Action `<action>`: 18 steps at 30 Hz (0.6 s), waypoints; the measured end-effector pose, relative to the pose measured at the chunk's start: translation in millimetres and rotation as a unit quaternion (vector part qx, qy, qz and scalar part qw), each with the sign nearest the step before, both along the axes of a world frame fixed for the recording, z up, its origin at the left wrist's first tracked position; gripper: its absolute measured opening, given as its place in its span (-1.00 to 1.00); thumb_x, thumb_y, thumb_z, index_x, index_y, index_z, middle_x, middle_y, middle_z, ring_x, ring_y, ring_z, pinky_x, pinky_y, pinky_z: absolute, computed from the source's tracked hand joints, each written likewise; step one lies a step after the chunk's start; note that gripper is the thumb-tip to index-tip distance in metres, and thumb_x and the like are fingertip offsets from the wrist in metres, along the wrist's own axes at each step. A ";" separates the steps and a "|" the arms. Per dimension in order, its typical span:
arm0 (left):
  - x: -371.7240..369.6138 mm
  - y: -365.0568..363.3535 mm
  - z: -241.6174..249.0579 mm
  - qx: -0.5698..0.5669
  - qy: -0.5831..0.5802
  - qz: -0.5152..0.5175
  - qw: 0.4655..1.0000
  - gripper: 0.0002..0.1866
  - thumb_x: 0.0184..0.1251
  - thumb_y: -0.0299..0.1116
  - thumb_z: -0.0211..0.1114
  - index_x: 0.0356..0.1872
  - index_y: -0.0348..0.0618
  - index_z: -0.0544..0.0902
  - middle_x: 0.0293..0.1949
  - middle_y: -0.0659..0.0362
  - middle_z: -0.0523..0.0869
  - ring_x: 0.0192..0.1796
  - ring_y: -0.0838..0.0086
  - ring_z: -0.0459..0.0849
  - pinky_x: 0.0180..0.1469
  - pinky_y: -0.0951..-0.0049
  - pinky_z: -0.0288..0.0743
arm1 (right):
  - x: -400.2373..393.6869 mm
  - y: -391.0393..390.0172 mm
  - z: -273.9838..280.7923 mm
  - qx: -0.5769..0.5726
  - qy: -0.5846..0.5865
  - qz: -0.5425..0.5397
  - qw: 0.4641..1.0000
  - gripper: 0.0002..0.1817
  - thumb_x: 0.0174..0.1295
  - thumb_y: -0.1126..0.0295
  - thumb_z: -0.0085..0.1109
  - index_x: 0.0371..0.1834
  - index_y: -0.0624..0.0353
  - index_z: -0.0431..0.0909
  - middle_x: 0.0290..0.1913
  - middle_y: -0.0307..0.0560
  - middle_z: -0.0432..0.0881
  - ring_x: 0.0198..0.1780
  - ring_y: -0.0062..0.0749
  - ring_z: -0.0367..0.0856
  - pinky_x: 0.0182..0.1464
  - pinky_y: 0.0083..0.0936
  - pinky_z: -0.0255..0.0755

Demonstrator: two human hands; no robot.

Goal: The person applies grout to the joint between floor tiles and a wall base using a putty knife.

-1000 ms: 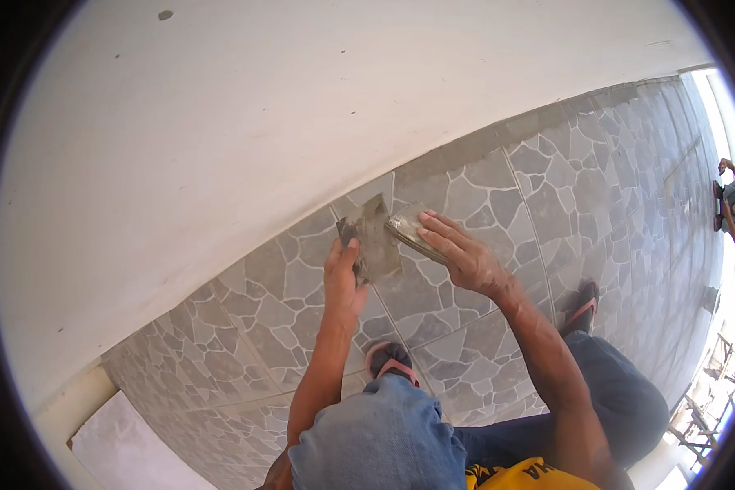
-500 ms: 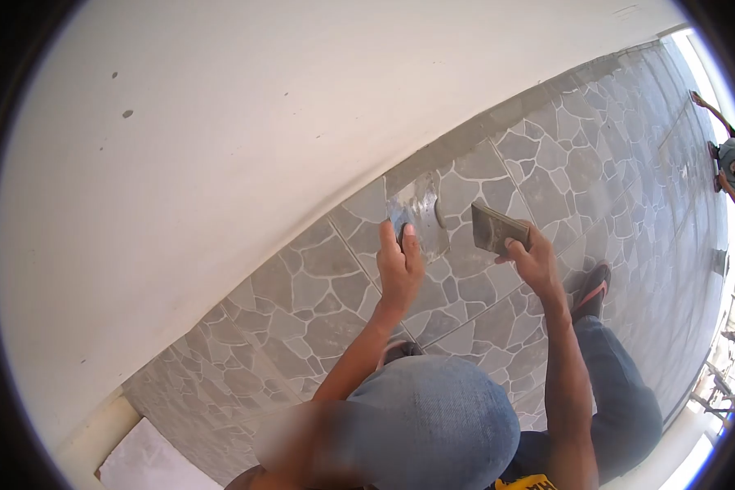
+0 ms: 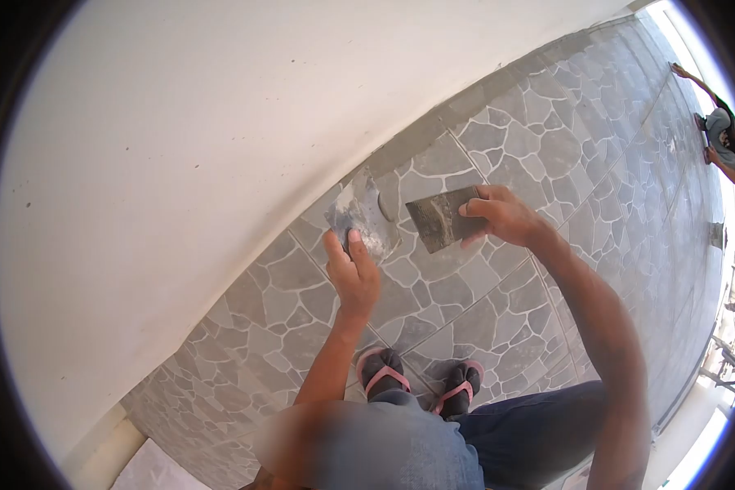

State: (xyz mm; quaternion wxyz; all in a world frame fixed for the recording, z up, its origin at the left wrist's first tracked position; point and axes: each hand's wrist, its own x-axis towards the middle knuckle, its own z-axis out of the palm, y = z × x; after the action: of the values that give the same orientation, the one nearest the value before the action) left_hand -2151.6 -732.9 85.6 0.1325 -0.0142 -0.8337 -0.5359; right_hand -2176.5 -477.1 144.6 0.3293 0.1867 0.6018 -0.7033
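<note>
My left hand grips the edge of a thin, smeared plate, with the thumb on top. Close to its right, my right hand holds a flat rectangular grey-brown block with wet-looking smears on its face. A small gap separates the block from the plate. Both are above the stone-patterned floor, whose grey shapes have pale lines between them.
A white wall with small dark marks runs along the left. My feet in pink-strapped sandals are below my hands. Another person crouches at the far right. A pale slab lies at the lower left.
Both hands have moved left in view, and the block is turned to show more of its face. My right foot has come in beside my left. The view has shifted.
</note>
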 end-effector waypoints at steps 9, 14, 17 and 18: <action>19.2 0.5 35.2 -0.035 0.017 0.017 0.999 -0.76 0.54 -0.36 0.02 -0.09 -0.42 0.36 -0.50 0.04 0.54 -0.51 0.36 0.53 -0.45 0.36 0.40 | 13.9 -14.2 18.3 0.073 0.072 0.058 0.993 -0.58 0.32 0.35 0.13 0.05 0.56 0.46 -0.09 0.11 0.64 -0.15 -0.33 0.71 -0.15 -0.44 0.69; 19.3 -20.2 74.8 -0.104 0.117 0.021 0.987 -0.76 0.51 -0.38 0.05 -0.09 -0.44 0.36 -0.53 0.07 0.55 -0.58 0.34 0.53 -0.50 0.37 0.41 | 31.6 -67.9 63.0 0.131 0.122 0.030 0.983 -0.54 0.31 0.28 0.13 0.05 0.54 0.43 -0.18 0.13 0.68 -0.26 -0.34 0.77 -0.33 -0.56 0.58; 19.1 -35.1 105.1 -0.157 0.186 0.030 0.970 -0.74 0.47 -0.44 0.08 -0.07 -0.52 0.35 -0.47 0.01 0.58 -0.58 0.29 0.58 -0.50 0.36 0.45 | 33.6 -99.7 82.0 0.071 0.163 -0.038 0.983 -0.53 0.33 0.28 0.12 0.08 0.54 0.40 -0.22 0.12 0.69 -0.25 -0.37 0.77 -0.35 -0.57 0.55; 18.1 -40.2 118.9 -0.183 0.215 0.030 0.959 -0.74 0.46 -0.46 0.09 -0.06 -0.52 0.35 -0.45 -0.01 0.60 -0.57 0.27 0.59 -0.49 0.35 0.47 | 33.8 -109.7 92.8 0.083 0.160 -0.030 0.983 -0.54 0.34 0.30 0.11 0.09 0.54 0.39 -0.23 0.10 0.70 -0.29 -0.41 0.76 -0.37 -0.58 0.53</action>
State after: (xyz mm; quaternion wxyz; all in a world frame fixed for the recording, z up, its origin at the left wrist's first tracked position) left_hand -2133.5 -773.1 204.5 0.3198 -0.1277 -0.8695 -0.3542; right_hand -2142.7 -586.7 237.4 0.1910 0.1164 0.6968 -0.6815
